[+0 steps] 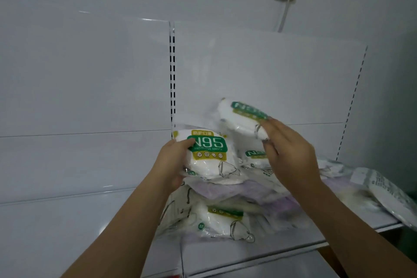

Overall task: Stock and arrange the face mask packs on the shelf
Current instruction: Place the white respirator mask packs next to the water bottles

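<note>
White shelf (259, 246); left hand (173, 165) grips N95 pack (208, 156); right hand (291, 156) fingertips pinch second pack (243, 117).

Left arm: bare forearm rising from lower left of frame toward centre. Left hand (173, 160): fingers curled, thumb on top, grip closed on a pack. Right arm: bare forearm entering from lower right, angled up-left. Right hand (291, 153): back to camera, right of centre, fingers extended and apparently pinching at the tips.
</note>
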Demonstrator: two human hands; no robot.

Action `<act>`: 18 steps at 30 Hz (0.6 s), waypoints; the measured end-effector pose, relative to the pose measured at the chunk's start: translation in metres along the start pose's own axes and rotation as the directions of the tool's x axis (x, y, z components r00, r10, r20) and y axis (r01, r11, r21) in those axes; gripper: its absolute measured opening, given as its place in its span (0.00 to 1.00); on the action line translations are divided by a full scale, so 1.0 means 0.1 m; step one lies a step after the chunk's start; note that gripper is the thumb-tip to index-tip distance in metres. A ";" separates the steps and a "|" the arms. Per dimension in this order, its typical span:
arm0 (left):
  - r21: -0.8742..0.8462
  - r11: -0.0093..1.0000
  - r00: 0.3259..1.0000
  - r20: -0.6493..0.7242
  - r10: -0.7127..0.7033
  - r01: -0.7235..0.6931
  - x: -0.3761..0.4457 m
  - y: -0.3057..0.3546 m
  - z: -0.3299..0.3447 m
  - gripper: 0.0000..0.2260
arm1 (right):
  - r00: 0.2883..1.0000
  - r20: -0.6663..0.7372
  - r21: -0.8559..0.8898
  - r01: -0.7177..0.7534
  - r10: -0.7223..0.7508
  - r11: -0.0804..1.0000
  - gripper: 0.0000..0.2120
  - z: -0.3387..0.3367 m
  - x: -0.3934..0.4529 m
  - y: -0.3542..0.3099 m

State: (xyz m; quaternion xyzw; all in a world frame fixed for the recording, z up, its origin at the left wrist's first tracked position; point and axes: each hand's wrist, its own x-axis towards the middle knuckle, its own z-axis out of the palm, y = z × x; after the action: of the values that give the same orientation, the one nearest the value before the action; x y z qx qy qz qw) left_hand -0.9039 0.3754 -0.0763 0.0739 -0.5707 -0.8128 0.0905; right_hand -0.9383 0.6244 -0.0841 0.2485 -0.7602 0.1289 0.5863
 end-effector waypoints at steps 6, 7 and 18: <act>-0.134 0.990 0.990 0.137 -0.018 0.036 -0.14 -0.08 0.14 0.25 | 0.939 0.085 0.220 0.309 -0.334 0.925 0.26 0.22 -0.27 0.02; -0.113 0.992 0.984 0.175 -0.036 0.056 -0.17 -0.09 0.14 0.27 | 0.932 0.099 0.244 0.318 -0.350 0.916 0.28 0.25 -0.30 0.05; 0.005 0.967 0.961 -0.103 0.255 -0.256 -0.21 0.11 -0.30 0.11 | 0.875 0.484 0.267 -0.143 -0.005 0.953 0.24 0.52 -0.04 0.16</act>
State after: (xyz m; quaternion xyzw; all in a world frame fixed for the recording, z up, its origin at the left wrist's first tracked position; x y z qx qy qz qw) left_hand -0.8762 0.3493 -0.0753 0.0411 -0.5665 -0.7919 0.2242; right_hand -0.9889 0.6133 -0.1007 0.3295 -0.8621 0.1963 0.3312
